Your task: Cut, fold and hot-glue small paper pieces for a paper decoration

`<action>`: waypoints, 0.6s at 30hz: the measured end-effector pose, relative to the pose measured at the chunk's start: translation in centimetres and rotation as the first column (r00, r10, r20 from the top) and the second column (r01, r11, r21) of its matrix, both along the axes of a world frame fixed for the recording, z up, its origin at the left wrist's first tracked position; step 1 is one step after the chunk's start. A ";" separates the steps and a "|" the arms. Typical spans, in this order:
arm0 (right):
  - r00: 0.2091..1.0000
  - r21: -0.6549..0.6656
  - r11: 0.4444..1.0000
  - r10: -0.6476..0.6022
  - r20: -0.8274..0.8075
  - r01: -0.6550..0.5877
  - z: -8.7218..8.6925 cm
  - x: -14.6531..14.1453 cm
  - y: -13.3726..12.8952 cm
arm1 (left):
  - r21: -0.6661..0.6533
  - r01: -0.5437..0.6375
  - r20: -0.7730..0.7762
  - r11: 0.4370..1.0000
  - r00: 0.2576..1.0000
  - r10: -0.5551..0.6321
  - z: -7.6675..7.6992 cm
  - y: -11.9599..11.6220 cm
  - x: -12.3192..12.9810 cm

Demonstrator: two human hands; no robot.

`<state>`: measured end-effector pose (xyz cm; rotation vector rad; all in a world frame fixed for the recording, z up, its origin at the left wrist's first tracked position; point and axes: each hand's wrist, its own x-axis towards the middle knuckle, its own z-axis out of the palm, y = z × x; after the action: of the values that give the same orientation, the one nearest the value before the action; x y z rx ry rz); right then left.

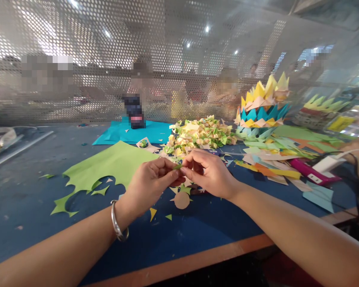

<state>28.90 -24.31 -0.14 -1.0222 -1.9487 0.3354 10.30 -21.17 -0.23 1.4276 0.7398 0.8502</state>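
Note:
My left hand [154,177] and my right hand [208,171] meet over the middle of the blue table, fingertips nearly touching. Pinched between them is a small piece of green paper [178,166], mostly covered by the fingers. Just below lies a round beige paper disc [182,200] among small scraps. To the left, beside my left hand, spreads a large light-green paper sheet [104,163] with curved bites cut from its edge. Behind my hands rises a heap of small folded paper pieces [200,133] in green, cream and peach.
A blue sheet [155,131] lies at the back. Stacked zigzag paper crowns [263,111] stand back right, near paper strips [275,167]. A magenta object with a white plug [314,173] and cables sits right. A perforated screen [107,91] closes off the back; blurred people show beyond it.

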 end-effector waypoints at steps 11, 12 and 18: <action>0.999 -0.034 0.999 0.003 -0.033 -0.004 -0.2 0.1 0.1 | -0.017 0.027 -0.006 0.999 1.000 -0.027 0.1 0.1 -0.1; 0.999 -0.043 0.999 0.000 -0.037 -0.001 -0.2 0.1 0.1 | -0.009 0.031 -0.007 0.999 1.000 -0.031 0.1 0.1 -0.1; 0.998 -0.086 0.996 0.021 -0.064 -0.027 -0.3 0.1 0.1 | 0.056 0.024 -0.081 0.998 0.997 -0.019 0.2 -0.1 -0.2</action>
<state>29.02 -24.17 -0.41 -1.0321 -1.9045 0.4640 10.13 -21.22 -0.05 1.5254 0.7649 0.8062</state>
